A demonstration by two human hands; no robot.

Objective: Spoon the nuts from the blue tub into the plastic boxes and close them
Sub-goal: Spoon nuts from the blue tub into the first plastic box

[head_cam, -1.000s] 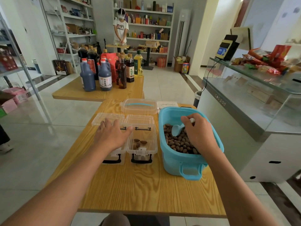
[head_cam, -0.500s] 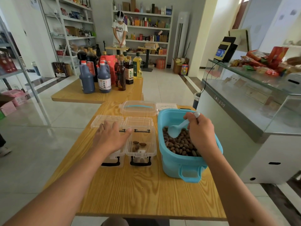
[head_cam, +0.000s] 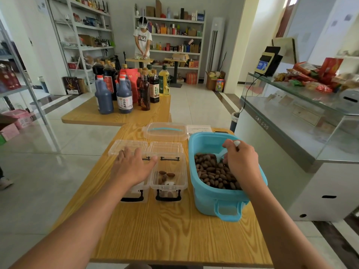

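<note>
A blue tub (head_cam: 202, 199) of brown nuts (head_cam: 212, 174) stands at the right of the wooden table (head_cam: 174, 233). My right hand (head_cam: 242, 162) grips a pale blue spoon (head_cam: 223, 153) with its bowl dipped into the nuts. Two clear plastic boxes sit side by side left of the tub, lids hinged open at the back. The right box (head_cam: 169, 186) holds a few nuts. My left hand (head_cam: 132, 167) rests flat on the left box (head_cam: 136, 193), covering most of it.
The tub's clear lid (head_cam: 165, 131) lies behind the boxes, with a sheet of paper (head_cam: 199, 129) beside it. A second table (head_cam: 116, 115) with dark bottles stands beyond. A glass counter (head_cam: 291, 121) runs along the right. A person stands at the far shelves.
My right hand lifted the spoon up out of the nuts, then pushed its bowl back down into them. My left hand stayed on the left box.
</note>
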